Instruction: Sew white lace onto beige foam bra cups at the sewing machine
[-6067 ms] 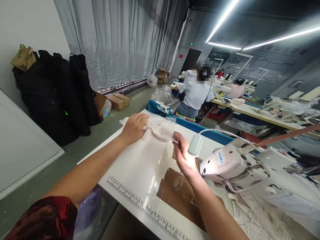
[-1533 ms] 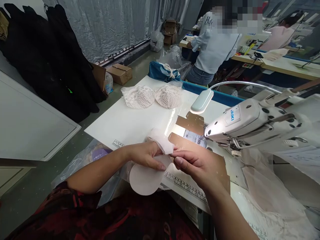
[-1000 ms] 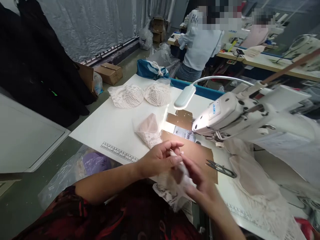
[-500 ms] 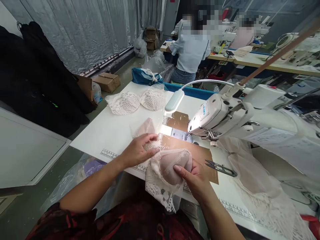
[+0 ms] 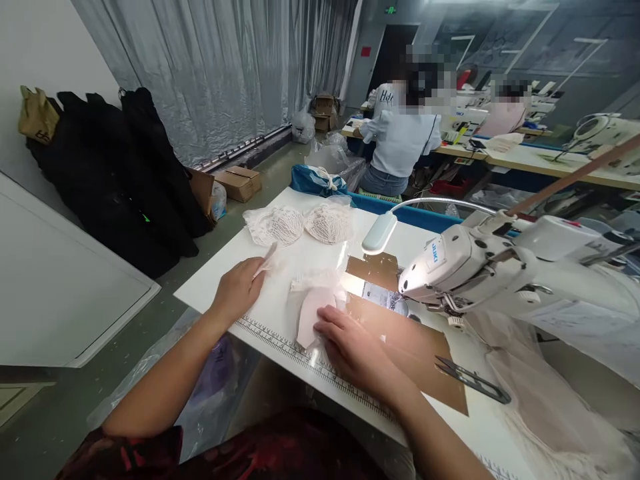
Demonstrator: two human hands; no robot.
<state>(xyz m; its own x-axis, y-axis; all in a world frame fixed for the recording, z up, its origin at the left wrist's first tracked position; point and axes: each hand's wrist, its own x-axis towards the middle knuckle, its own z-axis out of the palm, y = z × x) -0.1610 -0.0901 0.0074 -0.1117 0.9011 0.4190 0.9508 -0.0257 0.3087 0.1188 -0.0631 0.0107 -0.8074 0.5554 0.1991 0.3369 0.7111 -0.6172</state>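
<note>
My left hand (image 5: 239,285) is closed on a small piece of sheer pale fabric (image 5: 271,259), held just above the white table on the left. Under the fingers of my right hand (image 5: 350,343) lies a pale pink bra cup (image 5: 310,317) with sheer fabric around it. These fingers are bent over the cup's right edge, and the thumb is hidden. Two lace bra cups (image 5: 327,223) rest farther back on the table. To the right stands a white sewing machine (image 5: 440,263), its needle area lit beside the cup.
Thread snips (image 5: 473,380) lie on brown card (image 5: 415,347) at the right. Sheer fabric (image 5: 540,380) is heaped under the machine arm. A lamp (image 5: 380,232) on a bent neck hangs over the table. A printed ruler (image 5: 290,347) runs along the front edge. Co-workers sit behind.
My left hand has moved left, away from the cup, and now grips sheer fabric. The cup has gone from the table's front edge onto the tabletop under my right hand. The view has tilted up.
</note>
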